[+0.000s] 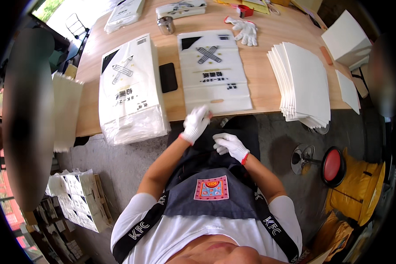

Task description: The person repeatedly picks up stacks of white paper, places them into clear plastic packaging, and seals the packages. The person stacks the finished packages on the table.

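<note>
My left hand [195, 124], in a white knit glove with a red cuff, is at the table's front edge. Its slightly blurred fingers are by the near edge of a flat clear plastic bag [215, 94] printed with crossed pencils; whether they grip it cannot be made out. Over my lap, my right hand [231, 146], gloved the same way, has its fingers loosely stretched leftward with nothing visible in them. Left of the flat bag is a thick stack of similar printed bags [132, 83]. A black phone [168, 77] lies between stack and bag.
Fanned white paper stacks [301, 83] overhang the table's front edge at right. Farther back are a metal cup [166, 25], a spare white glove [244, 31] and a red tape dispenser [245, 11]. A red-seated stool [333, 163] and packed bundles [81, 198] stand below.
</note>
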Demonstrator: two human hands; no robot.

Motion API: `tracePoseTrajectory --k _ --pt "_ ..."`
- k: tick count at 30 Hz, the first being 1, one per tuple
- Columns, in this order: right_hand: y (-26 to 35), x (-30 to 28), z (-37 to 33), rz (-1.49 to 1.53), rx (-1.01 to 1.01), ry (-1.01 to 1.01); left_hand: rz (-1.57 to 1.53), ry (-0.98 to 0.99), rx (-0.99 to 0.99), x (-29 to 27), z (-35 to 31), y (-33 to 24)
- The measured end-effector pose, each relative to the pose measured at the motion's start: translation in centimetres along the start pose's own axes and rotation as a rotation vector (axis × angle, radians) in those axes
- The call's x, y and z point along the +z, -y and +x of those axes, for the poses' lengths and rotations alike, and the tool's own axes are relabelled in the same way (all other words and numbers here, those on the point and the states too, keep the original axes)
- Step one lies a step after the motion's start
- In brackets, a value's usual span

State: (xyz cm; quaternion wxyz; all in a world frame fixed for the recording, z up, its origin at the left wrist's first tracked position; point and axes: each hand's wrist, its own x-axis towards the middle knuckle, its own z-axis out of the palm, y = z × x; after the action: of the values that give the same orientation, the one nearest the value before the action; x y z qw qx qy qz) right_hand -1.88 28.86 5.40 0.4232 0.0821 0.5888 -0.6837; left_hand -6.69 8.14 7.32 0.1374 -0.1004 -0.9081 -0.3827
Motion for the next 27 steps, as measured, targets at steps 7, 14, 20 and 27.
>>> tracePoseTrajectory --k 7,14,20,27 --pt "-0.9 -2.1 -3.2 0.113 -0.102 -0.075 0.304 0.553 -0.207 4.7 10.9 2.4" --pt "4.9 -3.9 1.0 0.206 -0.176 -0.055 0.151 0.566 -0.195 3.2 13.2 2.1" --pt "11.9 -3.5 11.2 0.097 -0.314 -0.274 0.375 0.493 0.002 1.3 15.2 1.3" --pt "6.3 -7.4 7.5 -0.388 -0.124 -0.403 -1.116 0.177 -0.312 -5.3 17.9 -3.1"
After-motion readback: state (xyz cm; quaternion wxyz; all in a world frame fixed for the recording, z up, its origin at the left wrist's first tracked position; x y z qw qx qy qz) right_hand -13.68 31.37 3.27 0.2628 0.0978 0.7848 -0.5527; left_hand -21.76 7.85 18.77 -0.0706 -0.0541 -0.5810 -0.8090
